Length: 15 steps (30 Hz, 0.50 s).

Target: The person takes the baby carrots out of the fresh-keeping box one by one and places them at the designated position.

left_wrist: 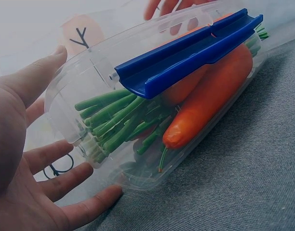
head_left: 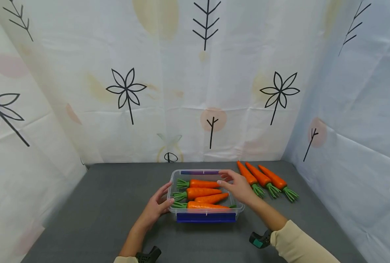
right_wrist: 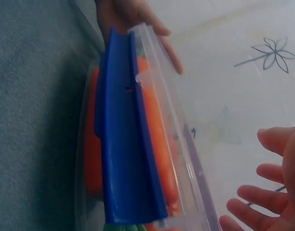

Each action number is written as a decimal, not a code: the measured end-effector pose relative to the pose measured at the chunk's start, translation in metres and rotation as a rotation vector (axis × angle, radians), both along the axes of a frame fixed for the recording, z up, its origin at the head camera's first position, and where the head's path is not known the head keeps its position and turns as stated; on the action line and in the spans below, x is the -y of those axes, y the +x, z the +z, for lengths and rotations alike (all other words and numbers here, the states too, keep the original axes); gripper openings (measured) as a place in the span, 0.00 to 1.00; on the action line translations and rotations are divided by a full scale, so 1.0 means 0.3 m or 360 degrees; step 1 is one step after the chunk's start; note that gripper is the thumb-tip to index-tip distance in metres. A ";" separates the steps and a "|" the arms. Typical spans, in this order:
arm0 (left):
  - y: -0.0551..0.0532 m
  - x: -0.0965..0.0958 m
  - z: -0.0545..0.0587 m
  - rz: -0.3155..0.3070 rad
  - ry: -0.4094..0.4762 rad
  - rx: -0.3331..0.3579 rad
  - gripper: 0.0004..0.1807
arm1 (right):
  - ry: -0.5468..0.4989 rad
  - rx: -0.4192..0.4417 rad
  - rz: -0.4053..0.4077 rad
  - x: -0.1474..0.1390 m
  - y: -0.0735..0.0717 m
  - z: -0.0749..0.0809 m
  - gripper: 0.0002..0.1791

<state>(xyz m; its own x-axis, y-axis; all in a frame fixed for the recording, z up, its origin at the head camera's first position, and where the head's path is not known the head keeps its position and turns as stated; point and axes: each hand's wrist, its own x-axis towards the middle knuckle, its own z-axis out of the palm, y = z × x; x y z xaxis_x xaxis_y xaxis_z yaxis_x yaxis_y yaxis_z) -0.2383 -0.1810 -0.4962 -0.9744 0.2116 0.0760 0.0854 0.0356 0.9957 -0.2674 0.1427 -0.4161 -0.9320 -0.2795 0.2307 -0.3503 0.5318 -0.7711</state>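
A clear plastic container (head_left: 239, 210) with blue latches (head_left: 206, 217) stands on the table in the head view, its top uncovered. Several orange carrots (head_left: 204, 193) with green stems lie inside, stems mostly to the left. My left hand (head_left: 158, 205) is at the container's left end, thumb near the rim; in the left wrist view its spread fingers (left_wrist: 73, 179) touch the outer wall. Over the container's right part hovers my right hand (head_left: 237, 185), fingers relaxed and holding nothing. In the right wrist view that hand (right_wrist: 270, 192) is apart from the blue latch (right_wrist: 128, 139).
Three more carrots (head_left: 263, 175) lie side by side on the grey table (head_left: 122, 197), right of the container near the back edge. Patterned white cloth (head_left: 188, 84) hangs behind the table and along both sides.
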 end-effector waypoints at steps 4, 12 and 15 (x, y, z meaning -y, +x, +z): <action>0.000 0.002 0.002 -0.0005 -0.0009 -0.0006 0.33 | 0.0084 0.0100 0.0196 0.029 0.010 -0.005 0.26; -0.002 0.002 -0.001 -0.0007 -0.0011 0.0007 0.33 | 0.0375 0.0238 0.0451 0.086 0.019 -0.011 0.28; 0.000 0.000 0.001 -0.0003 -0.0016 0.0004 0.32 | 0.0469 0.0249 0.0535 0.100 0.020 -0.011 0.29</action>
